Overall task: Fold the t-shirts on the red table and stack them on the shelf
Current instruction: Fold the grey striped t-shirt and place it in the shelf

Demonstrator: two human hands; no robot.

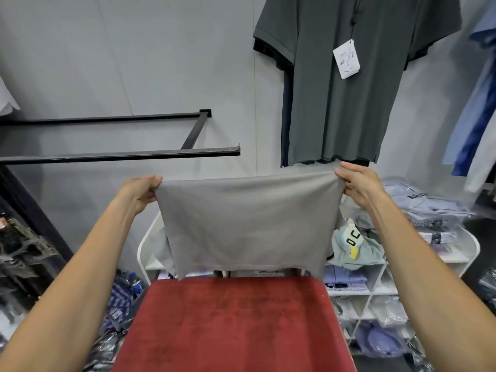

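Held up in the air above the far edge of the red felt-topped surface (pixel 236 323): a plain grey cotton t-shirt (pixel 247 224), folded over, hanging flat. Top left corner pinched in the left hand (pixel 139 193), top right corner in the right hand (pixel 359 183), each grip closed tight on cloth. Behind, a white shelf unit (pixel 468 248) with packed shirts; above, a dark grey polo shirt (pixel 346 84) hanging on the wall.

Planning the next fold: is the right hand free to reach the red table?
Probably not yet: the right hand pinches a corner of the grey t-shirt, held up with the left hand. The red table lies bare below.
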